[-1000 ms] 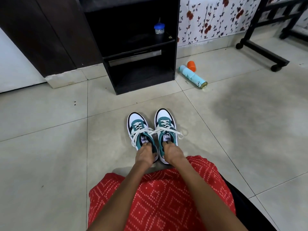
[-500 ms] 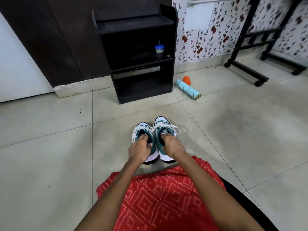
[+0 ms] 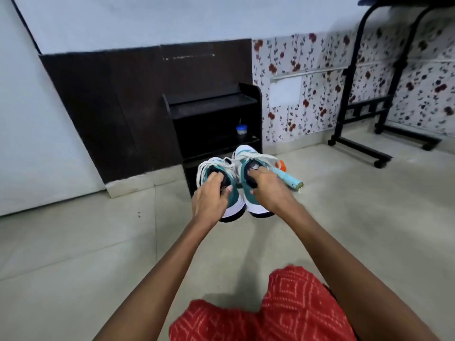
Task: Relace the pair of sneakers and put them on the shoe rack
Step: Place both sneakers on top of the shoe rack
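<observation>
Now the left hand [image 3: 211,194] curls its fingers inside the left sneaker [image 3: 234,195] and the right hand [image 3: 268,190] grips the right sneaker [image 3: 243,155] the same way, to carry both to the black shoe rack [image 3: 211,112] just ahead. Both are up off the floor [image 3: 73,242]. They are white and teal, with white laces [image 3: 261,157] that look tied, though it's blurry

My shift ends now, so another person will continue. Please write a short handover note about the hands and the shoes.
Left hand grips the left white-and-teal sneaker at its opening.
Right hand grips the right white-and-teal sneaker likewise.
Both sneakers are held up in front of the black shoe rack.
Done: white laces look threaded.
Left: set both on a rack shelf.
</observation>
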